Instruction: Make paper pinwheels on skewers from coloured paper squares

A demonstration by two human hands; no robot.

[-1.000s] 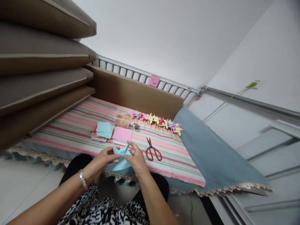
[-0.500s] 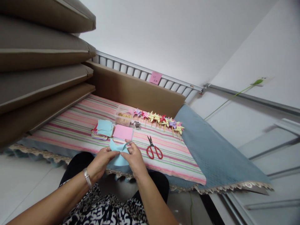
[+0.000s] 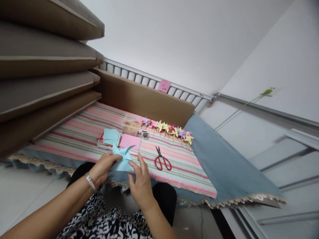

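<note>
My left hand (image 3: pixel 103 167) pinches a light blue paper square (image 3: pixel 122 159) cut and partly folded into pinwheel points, held over the near edge of the striped cloth (image 3: pixel 82 131). My right hand (image 3: pixel 141 181) is just below and right of the paper, fingers spread, fingertips at its lower edge. Behind the paper lie a pink paper sheet (image 3: pixel 130 141) and a stack of coloured paper squares (image 3: pixel 108 138). Red scissors (image 3: pixel 161 160) lie shut to the right.
A clear box (image 3: pixel 131 125) and a row of finished paper pinwheels (image 3: pixel 169 128) sit further back by a brown board (image 3: pixel 142 99). Brown cushions (image 3: pixel 45 66) are stacked at left. A blue quilt (image 3: pixel 219 159) covers the right side.
My right hand has let go of the blue paper and dropped lower with fingers spread. The left hand still holds the paper, now raised slightly toward the pink sheet.
</note>
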